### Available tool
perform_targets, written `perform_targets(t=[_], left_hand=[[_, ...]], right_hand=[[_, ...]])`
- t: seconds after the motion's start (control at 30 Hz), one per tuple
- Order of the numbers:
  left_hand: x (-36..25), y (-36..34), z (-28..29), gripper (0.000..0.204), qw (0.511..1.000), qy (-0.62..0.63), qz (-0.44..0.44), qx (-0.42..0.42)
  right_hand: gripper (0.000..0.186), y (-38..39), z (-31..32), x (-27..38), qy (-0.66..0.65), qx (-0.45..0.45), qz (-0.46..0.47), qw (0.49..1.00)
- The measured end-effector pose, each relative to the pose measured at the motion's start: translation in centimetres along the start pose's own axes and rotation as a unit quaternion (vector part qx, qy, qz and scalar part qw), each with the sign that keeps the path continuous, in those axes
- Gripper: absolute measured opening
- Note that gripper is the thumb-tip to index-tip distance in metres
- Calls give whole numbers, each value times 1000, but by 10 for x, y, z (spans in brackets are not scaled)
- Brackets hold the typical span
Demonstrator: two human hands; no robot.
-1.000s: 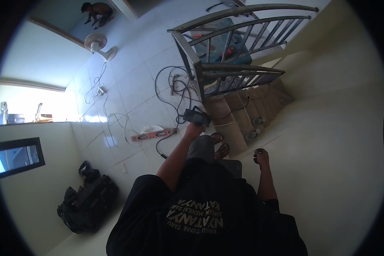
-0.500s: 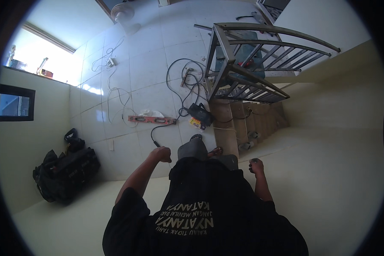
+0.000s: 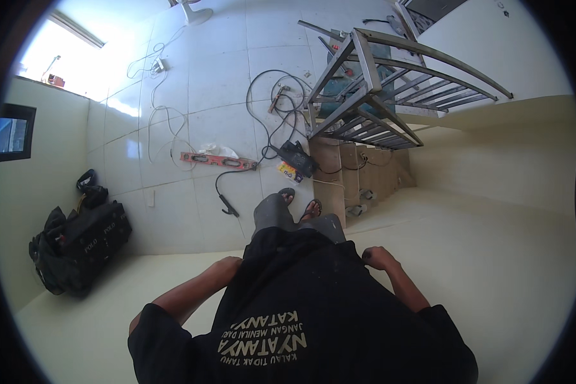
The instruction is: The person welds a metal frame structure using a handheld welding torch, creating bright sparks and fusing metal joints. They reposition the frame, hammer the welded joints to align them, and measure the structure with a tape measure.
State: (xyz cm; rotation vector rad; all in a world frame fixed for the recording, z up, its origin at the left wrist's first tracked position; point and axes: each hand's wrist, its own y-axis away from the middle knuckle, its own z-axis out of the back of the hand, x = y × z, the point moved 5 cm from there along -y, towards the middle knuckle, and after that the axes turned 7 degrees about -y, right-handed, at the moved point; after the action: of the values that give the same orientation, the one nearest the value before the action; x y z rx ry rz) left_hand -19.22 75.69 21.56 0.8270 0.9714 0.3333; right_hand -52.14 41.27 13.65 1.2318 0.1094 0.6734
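My left hand [image 3: 229,267] is closed at the left edge of my black T-shirt [image 3: 326,288], its fingertips hidden by the cloth. At the shirt's other edge, my right hand [image 3: 379,257] has curled fingers against the fabric. The shirt hem spreads between both hands, above my grey trousers [image 3: 272,214]. On the tiles ahead of my left hand lies a black welding electrode holder [image 3: 228,206] on its cable. Beyond it rest a red spirit level [image 3: 217,161] and a black box-shaped machine [image 3: 296,158], probably a welder, beside a yellow packet [image 3: 289,173].
Stairs [image 3: 329,198] descend at my right, with a pair of sandals [image 3: 361,205] on them. A metal railing frame [image 3: 371,83] stands above. Black cable [image 3: 249,96] loops across the floor, a white extension cord [image 3: 157,65] farther left. Black bags [image 3: 86,243] sit by the left wall.
My left hand has drawn back to the shirt, uncovering the electrode holder on the floor. My right hand has come inward to the shirt's edge. The view has shifted slightly.
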Motion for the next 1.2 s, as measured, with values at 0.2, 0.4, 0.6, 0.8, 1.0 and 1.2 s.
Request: perform_targets(t=[0.2,0.4,0.6,0.8,1.0,1.2], left_hand=[[-37,43,-2,42,994,71,35,72],[-21,4,-27,39,994,110,-5,18],[-25,-19,-27,43,995,67,-50,61],[-28,-22,-18,41,985,122,-118,3],[-26,-25,-17,44,986,114,-114,38],[-12,-36,-27,46,983,73,-169,14]], right_hand=[[29,75,11,28,196,283,45,938],[38,88,8,-27,-82,101,-120,984],[40,82,36,17,19,189,44,981],[41,70,29,4,-35,202,53,977],[43,77,44,25,-36,170,88,981],[43,77,49,33,-28,169,93,981]])
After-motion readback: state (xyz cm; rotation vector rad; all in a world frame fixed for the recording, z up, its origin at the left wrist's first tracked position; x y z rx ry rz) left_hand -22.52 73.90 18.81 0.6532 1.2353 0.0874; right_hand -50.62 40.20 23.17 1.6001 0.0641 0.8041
